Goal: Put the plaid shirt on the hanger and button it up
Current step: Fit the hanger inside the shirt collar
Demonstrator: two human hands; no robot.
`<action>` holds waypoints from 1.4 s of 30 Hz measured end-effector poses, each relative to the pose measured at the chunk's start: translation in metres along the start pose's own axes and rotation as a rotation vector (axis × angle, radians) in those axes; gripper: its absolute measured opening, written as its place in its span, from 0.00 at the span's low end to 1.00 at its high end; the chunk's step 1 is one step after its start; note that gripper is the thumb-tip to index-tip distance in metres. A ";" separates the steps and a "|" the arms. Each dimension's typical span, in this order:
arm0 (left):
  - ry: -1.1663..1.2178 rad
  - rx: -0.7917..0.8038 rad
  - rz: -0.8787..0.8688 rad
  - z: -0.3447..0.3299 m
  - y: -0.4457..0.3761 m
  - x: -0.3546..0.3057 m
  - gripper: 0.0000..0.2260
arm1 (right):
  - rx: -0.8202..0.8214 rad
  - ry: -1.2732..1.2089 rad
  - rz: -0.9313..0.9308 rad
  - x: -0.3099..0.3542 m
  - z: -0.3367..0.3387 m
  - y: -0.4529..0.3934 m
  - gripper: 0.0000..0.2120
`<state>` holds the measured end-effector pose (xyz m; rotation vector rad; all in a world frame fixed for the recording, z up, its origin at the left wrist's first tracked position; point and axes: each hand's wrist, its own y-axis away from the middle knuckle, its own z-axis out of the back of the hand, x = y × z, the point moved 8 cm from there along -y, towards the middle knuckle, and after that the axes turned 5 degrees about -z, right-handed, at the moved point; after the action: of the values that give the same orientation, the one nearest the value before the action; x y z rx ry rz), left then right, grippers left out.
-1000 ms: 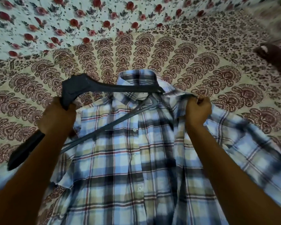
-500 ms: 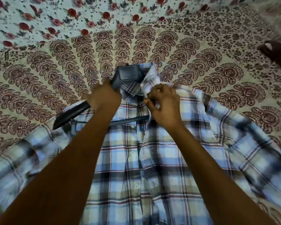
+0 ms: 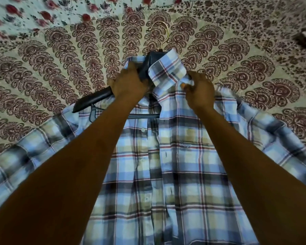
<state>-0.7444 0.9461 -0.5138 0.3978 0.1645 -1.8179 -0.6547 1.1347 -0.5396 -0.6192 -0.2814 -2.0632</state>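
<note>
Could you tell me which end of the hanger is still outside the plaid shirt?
The hanger's left arm, sticking out bare past the left hand over the plaid shirt; the other end is hidden under fabric near the right hand.

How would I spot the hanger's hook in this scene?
Start at the plaid shirt spread on the patterned bedsheet and follow it up to the collar. Just beyond it, the hook curves out, thin, gold and shiny, unlike the dark hanger.

Both forearms are bare to the frame edge; no sleeve, watch or ring shows.
</note>
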 end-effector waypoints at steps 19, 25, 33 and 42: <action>-0.020 -0.105 -0.013 -0.065 0.074 0.033 0.18 | -0.049 -0.201 -0.070 -0.014 0.009 -0.016 0.22; 0.958 -0.119 0.424 -0.055 0.058 0.105 0.08 | -0.015 -0.069 0.091 -0.018 0.009 -0.007 0.21; 1.237 -0.093 0.401 -0.002 0.045 0.157 0.14 | 0.009 -0.112 0.174 -0.011 0.015 -0.003 0.19; 1.397 -0.035 0.328 0.046 0.040 0.153 0.14 | 0.069 -0.029 0.194 -0.013 0.014 -0.006 0.23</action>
<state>-0.7510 0.7816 -0.5208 1.5110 1.0078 -0.9322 -0.6495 1.1532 -0.5348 -0.6101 -0.2958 -1.8528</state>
